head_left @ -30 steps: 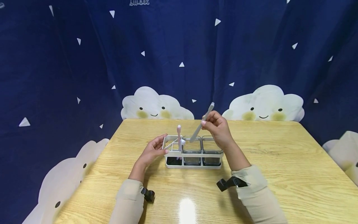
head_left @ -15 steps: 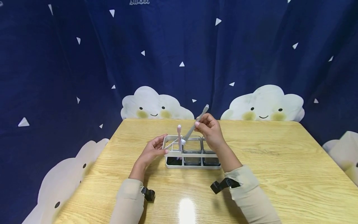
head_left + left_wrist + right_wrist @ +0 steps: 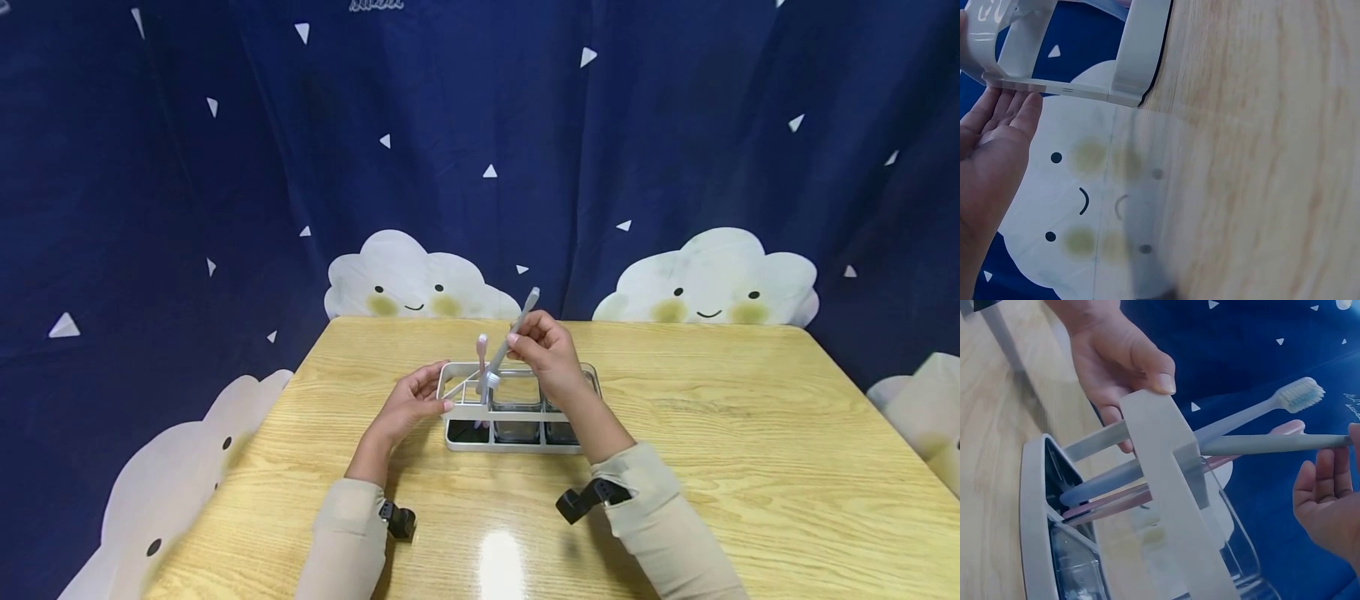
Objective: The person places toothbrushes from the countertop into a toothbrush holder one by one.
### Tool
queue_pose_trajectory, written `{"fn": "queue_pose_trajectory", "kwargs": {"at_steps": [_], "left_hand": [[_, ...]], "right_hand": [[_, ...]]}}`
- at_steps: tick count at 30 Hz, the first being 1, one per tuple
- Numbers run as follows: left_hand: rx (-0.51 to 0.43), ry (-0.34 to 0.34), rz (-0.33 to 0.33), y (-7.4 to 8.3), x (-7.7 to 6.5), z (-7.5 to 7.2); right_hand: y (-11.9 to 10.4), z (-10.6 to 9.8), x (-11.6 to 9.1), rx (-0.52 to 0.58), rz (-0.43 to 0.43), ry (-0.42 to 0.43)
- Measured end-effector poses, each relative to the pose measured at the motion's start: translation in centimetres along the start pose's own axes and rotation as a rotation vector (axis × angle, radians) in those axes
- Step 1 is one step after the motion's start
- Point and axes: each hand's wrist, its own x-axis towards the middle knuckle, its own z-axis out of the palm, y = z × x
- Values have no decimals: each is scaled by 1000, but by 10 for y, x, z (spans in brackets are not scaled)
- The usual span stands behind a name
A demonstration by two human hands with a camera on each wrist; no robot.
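My left hand [image 3: 405,408] grips the left end of a white toothbrush holder [image 3: 517,416], thumb over its front rim. In the left wrist view, its fingers [image 3: 1025,115] lie against the holder's end. Between right thumb and fingers, my right hand [image 3: 551,358] pinches a grey toothbrush [image 3: 1272,445]. It slants down to the left, and its lower end is at the holder's divided left section, overlapping the upper frame in the right wrist view. Standing in that section are a pale blue toothbrush [image 3: 1235,422] with white bristles and a pink toothbrush [image 3: 482,343].
A clear cup [image 3: 515,387] sits in the holder's middle section; another at the right is partly hidden by my right hand. The holder stands on a wooden table [image 3: 750,433]. Behind hangs a dark blue curtain [image 3: 450,100] with white clouds and triangles.
My right hand has moved left and slightly down with the grey toothbrush, bringing its lower end from over the middle cup to the left section. My left hand stays on the holder.
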Motion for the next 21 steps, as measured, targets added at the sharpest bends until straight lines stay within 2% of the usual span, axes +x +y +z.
{"fn": "queue_pose_trajectory", "kwargs": {"at_steps": [10,21], "left_hand": [[-5,-1,-12,3,-1,1],[3,-7,9,1,-1,1]], "right_hand": [[12,4,0,-72,25,6],[25,4,2,-208,55,-17]]}}
